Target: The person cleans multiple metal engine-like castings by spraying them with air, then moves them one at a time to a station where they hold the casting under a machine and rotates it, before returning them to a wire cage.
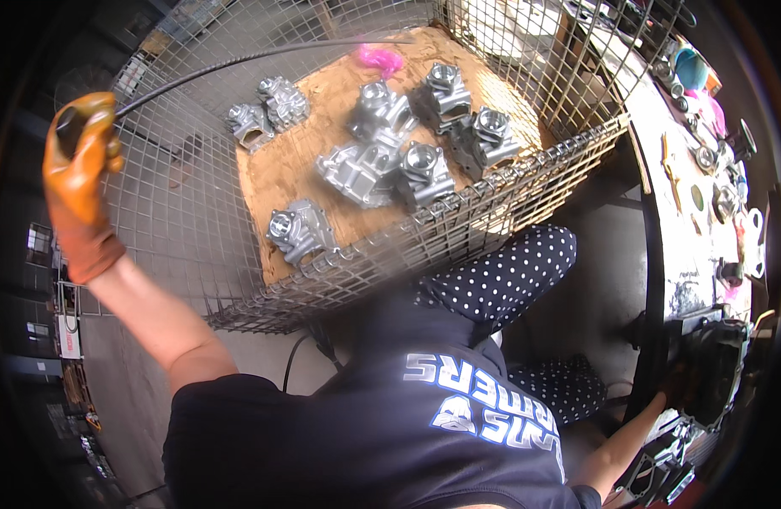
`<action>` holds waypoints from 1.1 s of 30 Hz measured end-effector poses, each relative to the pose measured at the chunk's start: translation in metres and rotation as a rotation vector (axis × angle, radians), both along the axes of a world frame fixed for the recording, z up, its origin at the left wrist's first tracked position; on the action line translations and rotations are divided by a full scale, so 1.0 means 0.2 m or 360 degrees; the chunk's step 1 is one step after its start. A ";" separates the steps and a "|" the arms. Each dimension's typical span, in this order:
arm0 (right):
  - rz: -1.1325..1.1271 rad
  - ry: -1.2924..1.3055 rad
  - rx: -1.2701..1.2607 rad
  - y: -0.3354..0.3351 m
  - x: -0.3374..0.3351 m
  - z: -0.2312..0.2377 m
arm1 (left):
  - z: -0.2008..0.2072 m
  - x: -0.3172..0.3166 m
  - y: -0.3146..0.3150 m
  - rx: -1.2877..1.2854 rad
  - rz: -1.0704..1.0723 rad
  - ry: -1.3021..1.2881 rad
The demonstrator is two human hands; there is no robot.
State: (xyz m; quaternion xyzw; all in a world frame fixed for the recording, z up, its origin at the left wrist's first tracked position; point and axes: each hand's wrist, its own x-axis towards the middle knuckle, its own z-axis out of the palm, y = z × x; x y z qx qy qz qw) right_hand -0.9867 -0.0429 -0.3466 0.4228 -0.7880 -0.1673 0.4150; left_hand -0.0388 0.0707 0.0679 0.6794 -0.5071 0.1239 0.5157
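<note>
Black shirt (323,441); left hand (81,153) clenches rod (246,57), long axis rightward; right hand (681,387), grip unclear.

A wire cage (569,154) stands in the middle of the work area, its floor lined with a wooden board (276,174). Silver castings rest on the board: a pair (282,103) near the left edge, a single casting (295,232) near the lower-left corner, and a close cluster (357,172) from the centre toward the right. Pink film (380,59) lies near the upper edge. Sunlight, striped by mesh shadows, falls on the board's right side. To the right, the white-lit surface (680,246) carries scattered small parts and a blue-green container (689,69). A black cable (292,360) hangs below the cage.
</note>
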 end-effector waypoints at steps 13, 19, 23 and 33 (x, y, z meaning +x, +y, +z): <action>-0.0397 -0.0353 0.0217 -0.02 0.33 0.18 | -1.01 0.97 -0.39 0.0543 0.1452 -0.0025; -0.0455 -0.0321 0.0238 -0.05 0.42 0.24 | -1.22 1.27 -0.48 0.0968 0.1222 -0.0217; -0.0498 -0.0294 0.0259 -0.03 0.49 0.28 | -1.28 1.33 -0.56 0.1070 0.1230 -0.0309; -0.0547 -0.0272 0.0278 -0.04 0.51 0.31 | -1.13 1.36 -0.60 0.0961 0.1198 -0.0378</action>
